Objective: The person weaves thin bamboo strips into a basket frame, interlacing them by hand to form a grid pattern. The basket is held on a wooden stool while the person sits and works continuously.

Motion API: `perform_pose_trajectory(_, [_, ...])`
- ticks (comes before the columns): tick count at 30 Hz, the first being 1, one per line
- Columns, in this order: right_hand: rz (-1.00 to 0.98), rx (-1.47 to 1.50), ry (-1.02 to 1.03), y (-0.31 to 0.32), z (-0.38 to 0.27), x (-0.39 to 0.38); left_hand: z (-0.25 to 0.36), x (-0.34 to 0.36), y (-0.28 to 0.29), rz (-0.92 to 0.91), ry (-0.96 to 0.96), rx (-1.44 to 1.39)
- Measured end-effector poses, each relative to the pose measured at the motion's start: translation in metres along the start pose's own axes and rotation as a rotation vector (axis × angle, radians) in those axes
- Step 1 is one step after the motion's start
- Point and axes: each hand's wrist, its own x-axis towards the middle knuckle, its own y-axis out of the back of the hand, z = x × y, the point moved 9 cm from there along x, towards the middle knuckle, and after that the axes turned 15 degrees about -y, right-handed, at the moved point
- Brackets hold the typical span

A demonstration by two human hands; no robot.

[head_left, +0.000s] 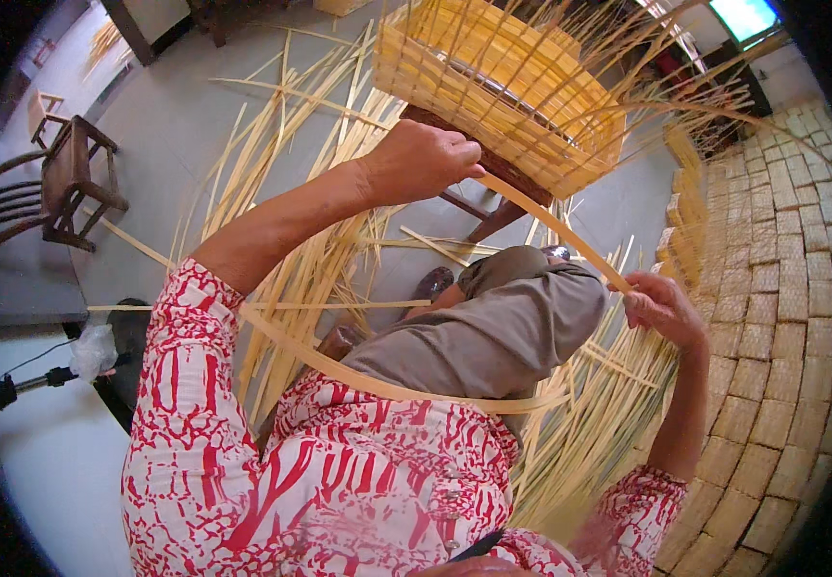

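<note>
A flat, pale bamboo strip [558, 227] runs taut and slanting between my two hands. My left hand [424, 162] is closed round its upper end, close to the near side of a half-woven basket [416, 72]. Lower and to the right, my right hand [664, 308] pinches the strip between thumb and fingers. The basket is boxy, with long loose stakes fanning up and out, and rests on a dark wooden stool [489, 219]. Across my lap curves another length of strip [373, 382]; whether it joins the held one I cannot tell.
Loose strips [277, 216] litter the grey floor left of my legs, and a thick bundle [584, 428] lies on the right. Stacked woven pieces [772, 317] fill the right side. A dark wooden chair [68, 183] and a black stand arm [26, 387] are at left.
</note>
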Motion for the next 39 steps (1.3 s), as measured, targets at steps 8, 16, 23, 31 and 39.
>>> perform_pose_trajectory(8, [0.47, -0.306, 0.072, 0.029, 0.027, -0.002, -0.092, -0.018, 0.064, 0.369, 0.334, 0.001])
perform_pose_trajectory(16, [0.622, -0.4, 0.283, 0.013, 0.001, 0.003, -0.095, 0.008, 0.064, 0.213, 0.321, -0.376])
perform_pose_trajectory(23, [0.689, -0.33, 0.347, 0.066, 0.012, -0.057, -0.005, 0.043, -0.004, -0.212, 0.026, -0.43])
perform_pose_trajectory(31, [0.451, 0.035, 0.128, 0.07, 0.026, -0.064, -0.005, 0.075, -0.03, -0.033, 0.138, -0.475])
perform_pose_trajectory(39, [0.456, -0.107, 0.133, 0.048, 0.04, -0.015, -0.045, 0.091, 0.008, 0.357, 0.343, -0.375])
